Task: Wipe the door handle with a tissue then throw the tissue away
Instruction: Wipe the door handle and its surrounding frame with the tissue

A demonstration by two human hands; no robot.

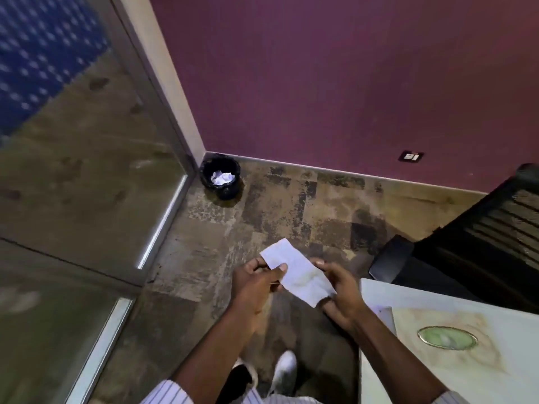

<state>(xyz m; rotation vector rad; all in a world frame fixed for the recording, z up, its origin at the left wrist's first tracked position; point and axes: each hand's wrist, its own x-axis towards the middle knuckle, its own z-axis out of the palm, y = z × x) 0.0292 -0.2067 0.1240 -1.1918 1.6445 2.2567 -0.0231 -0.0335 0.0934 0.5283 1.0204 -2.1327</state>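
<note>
Purple wall [335, 83] fills the top, w/ a glass door [73, 170] at left of it. Patchy carpet floor [277, 205] runs below the wall. Black chair [481, 243] sits right of the bin; pale tabletop [437, 360] w/ a round grommet [447, 337] lies below the chair. Small black bin [220, 175] stands in the corner where wall & door meet, crumpled white paper inside. Well below the bin, mid-air over the floor, a folded white tissue [297, 272] is held btwn both hands: left hand [256, 282] grip pinched on its left edge, right hand [341, 293] grip clamped on its lower right corner. White shoes [284, 367] show below the hands.
</note>
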